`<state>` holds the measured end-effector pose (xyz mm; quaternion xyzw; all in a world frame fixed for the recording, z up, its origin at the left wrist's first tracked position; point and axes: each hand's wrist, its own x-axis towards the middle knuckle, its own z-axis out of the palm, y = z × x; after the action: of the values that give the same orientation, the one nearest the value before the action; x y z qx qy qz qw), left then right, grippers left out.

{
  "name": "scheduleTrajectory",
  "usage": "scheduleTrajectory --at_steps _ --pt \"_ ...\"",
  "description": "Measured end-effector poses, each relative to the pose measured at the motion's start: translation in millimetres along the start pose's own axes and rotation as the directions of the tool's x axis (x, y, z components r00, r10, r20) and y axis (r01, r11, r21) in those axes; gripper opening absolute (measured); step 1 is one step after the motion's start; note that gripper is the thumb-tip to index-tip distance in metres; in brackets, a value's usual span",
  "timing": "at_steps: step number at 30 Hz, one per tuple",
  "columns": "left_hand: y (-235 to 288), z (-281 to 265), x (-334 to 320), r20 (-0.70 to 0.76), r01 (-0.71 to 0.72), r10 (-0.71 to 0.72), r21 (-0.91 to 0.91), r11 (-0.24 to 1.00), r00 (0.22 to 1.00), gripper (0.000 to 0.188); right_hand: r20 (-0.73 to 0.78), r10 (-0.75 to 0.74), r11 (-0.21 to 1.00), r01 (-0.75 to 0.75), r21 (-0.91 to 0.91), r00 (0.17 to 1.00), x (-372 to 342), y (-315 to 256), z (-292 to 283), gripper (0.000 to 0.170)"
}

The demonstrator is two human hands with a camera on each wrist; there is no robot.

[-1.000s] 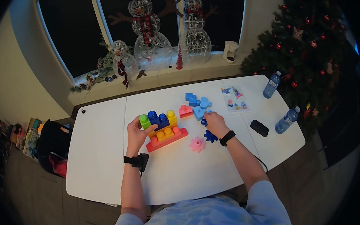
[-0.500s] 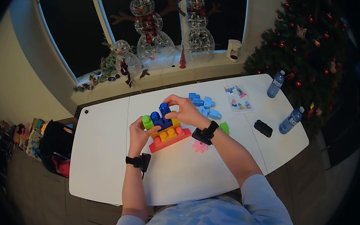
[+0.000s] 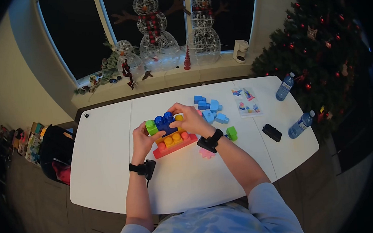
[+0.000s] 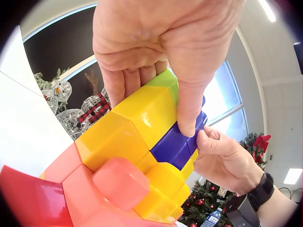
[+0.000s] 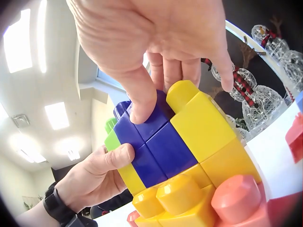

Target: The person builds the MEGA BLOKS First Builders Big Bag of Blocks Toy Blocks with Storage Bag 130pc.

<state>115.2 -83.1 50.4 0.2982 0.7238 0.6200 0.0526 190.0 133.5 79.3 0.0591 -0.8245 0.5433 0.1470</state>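
A stepped wall of toy building blocks stands on the table, with a red and coral base [image 3: 175,147] and yellow and orange blocks [image 5: 204,124] above. Around its left end my left hand [image 3: 142,140] grips, thumb on the near face and fingers behind, beside a light green block [image 3: 151,128]. My right hand [image 3: 194,121] pinches a dark blue block [image 5: 150,119] at the top, between thumb and fingers. It sits level on another dark blue block, against the yellow one. The fingertips behind the wall are partly hidden.
Light blue blocks [image 3: 208,116] lie beyond my right hand. A green block [image 3: 232,133] and a pink gear-shaped piece [image 3: 206,153] are near my right wrist. Farther right are a picture sheet [image 3: 247,102], a black case [image 3: 272,133] and two water bottles [image 3: 285,87] [image 3: 301,125].
My right hand picked up a dark blue block from the right, carried it left over the wall, and lowered it to the top. The left hand has kept its grip on the wall.
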Motion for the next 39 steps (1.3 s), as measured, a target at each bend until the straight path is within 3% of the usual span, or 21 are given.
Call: scheduleTrajectory --at_steps 5,7,8,11,14,16,17,19,21,23,24,26,27,29,30,32,39 --pt "-2.3 -3.3 1.1 0.016 0.03 -0.03 0.034 0.999 0.999 0.034 -0.02 -0.051 0.999 0.051 0.012 0.998 -8.0 5.3 2.6 0.045" --pt "-1.6 -3.2 1.7 0.026 0.042 -0.044 0.048 0.998 0.999 0.034 -0.028 -0.18 0.967 0.172 -0.188 0.983 -13.3 7.5 0.8 0.051" --pt "-2.4 -3.4 2.1 0.028 0.032 -0.033 0.039 0.999 0.999 0.034 -0.03 -0.179 0.967 0.17 -0.192 0.983 -18.8 6.3 -4.7 0.051" --pt "-3.4 -3.7 1.9 0.027 0.032 -0.034 0.057 0.998 0.999 0.033 -0.297 -0.009 0.918 -0.109 -0.38 0.955 -48.3 8.4 -41.9 0.053" --pt "-0.7 -4.7 0.4 0.03 0.036 -0.038 0.063 0.997 0.999 0.032 -0.444 0.128 0.703 -0.397 -0.59 0.887 -83.8 40.3 -81.6 0.053" --pt "-0.6 -3.1 1.3 0.035 0.028 -0.029 0.032 0.999 0.999 0.031 -0.499 0.329 0.459 -0.597 -0.657 0.802 -107.2 53.4 -90.1 0.057" --pt "-1.3 -3.0 1.4 0.029 0.016 -0.017 0.044 0.999 0.999 0.031 -0.501 0.328 0.456 -0.598 -0.659 0.801 -115.2 58.9 -91.8 0.057" --pt "-0.6 -2.5 0.4 0.02 0.006 -0.007 0.054 0.999 1.0 0.031 -0.487 0.486 0.373 -0.676 -0.635 0.726 -128.5 74.8 -92.3 0.059" --pt "3.9 -2.6 -0.9 0.019 0.033 -0.034 0.042 0.999 0.999 0.031 -0.467 0.46 0.396 -0.646 -0.653 0.755 -137.4 99.0 -96.7 0.055" --pt "4.7 -2.4 -1.0 0.021 0.034 -0.034 0.025 0.999 0.999 0.032 -0.413 0.387 0.53 -0.565 -0.632 0.825 -136.8 98.6 -97.8 0.053" --pt "5.0 -2.9 -1.1 0.029 0.033 -0.033 0.009 0.999 0.999 0.032 -0.41 0.386 0.532 -0.563 -0.632 0.826 -134.4 99.0 -97.2 0.053" --pt "2.1 -2.6 -0.4 0.024 0.037 -0.037 0.011 0.999 0.999 0.032 -0.369 0.17 0.79 -0.35 -0.504 0.914 -118.6 72.4 -94.1 0.053" --pt "0.7 -2.7 -0.1 0.024 0.041 -0.041 0.009 0.999 0.999 0.032 -0.369 0.169 0.791 -0.349 -0.502 0.914 -107.7 57.1 -90.2 0.053" --pt "0.2 -2.8 0.0 0.026 0.043 -0.043 0.014 0.999 0.999 0.032 -0.278 0.066 0.911 -0.171 -0.376 0.958 -78.8 19.9 -77.3 0.051" --pt "0.3 -2.9 0.1 0.028 0.046 -0.047 0.016 0.999 0.999 0.032 -0.28 0.065 0.911 -0.171 -0.375 0.958 -66.3 4.9 -70.5 0.051" --pt "1.8 -2.9 0.2 0.029 0.051 -0.052 0.018 0.999 0.998 0.032 -0.168 -0.079 0.944 0.02 -0.329 0.983 -43.1 -18.2 -56.2 0.054" --pt "3.3 -1.0 -0.4 0.018 0.01 -0.01 -0.014 1.0 1.0 0.03 0.018 -0.074 0.889 0.074 -0.452 0.997 -2.3 -30.2 -26.2 0.055"
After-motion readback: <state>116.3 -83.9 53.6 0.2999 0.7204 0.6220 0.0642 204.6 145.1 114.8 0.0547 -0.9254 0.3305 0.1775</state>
